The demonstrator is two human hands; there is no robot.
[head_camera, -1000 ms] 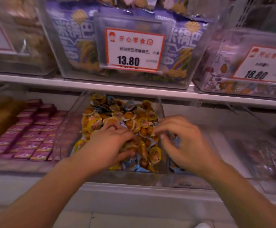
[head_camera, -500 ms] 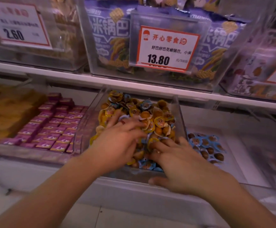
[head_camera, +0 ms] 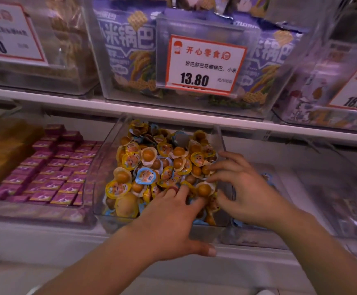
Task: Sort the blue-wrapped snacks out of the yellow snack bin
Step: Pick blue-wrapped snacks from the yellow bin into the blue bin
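Observation:
A clear bin (head_camera: 104,167) on the lower shelf is heaped with round yellow-wrapped snacks (head_camera: 173,158). One blue-wrapped snack (head_camera: 145,176) lies on top, left of the middle, and more blue edges show at the bin's front bottom (head_camera: 199,221). My left hand (head_camera: 171,222) reaches over the front wall, fingers straight and pushed into the pile, thumb outside against the front. My right hand (head_camera: 245,188) hovers at the bin's right side, fingers spread, tips touching the yellow snacks. Neither hand visibly grips anything.
A second clear bin (head_camera: 279,237) stands on the right, mostly hidden behind my right hand, with a blue wrapper (head_camera: 267,177) showing. Purple packets (head_camera: 52,173) fill the tray on the left. The shelf above (head_camera: 173,116) carries bins with price tags (head_camera: 205,64).
My left hand has slid from the pile's middle to its front right. My right hand has moved from the front edge up to the pile's right side. The blue snack is now uncovered.

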